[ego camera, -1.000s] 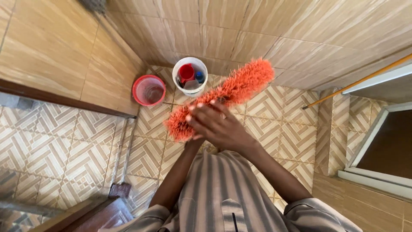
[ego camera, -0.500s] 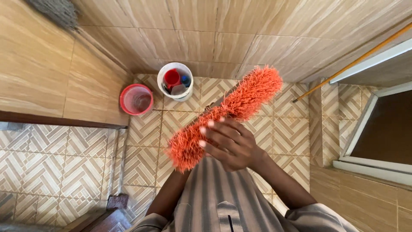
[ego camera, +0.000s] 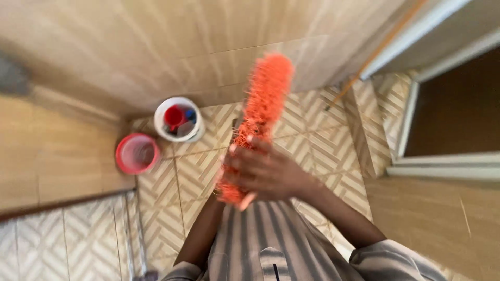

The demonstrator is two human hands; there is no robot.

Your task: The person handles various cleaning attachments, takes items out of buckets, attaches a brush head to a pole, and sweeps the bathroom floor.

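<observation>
Gripping orange brush head (ego camera: 263,106) — right hand (ego camera: 265,171) — bare floor (ego camera: 317,140) beyond

The left hand hides behind the blurred orange brush head (ego camera: 263,99) (whole view smeared).

Walls (ego camera: 156,47) are clad in beige wood-grain tile. The floor (ego camera: 312,140) is laid with tan-and-white chevron tiles. A white door frame (ego camera: 411,125) with a dark opening is seen at right. A wooden pole (ego camera: 375,52) is leaned against the wall.
</observation>
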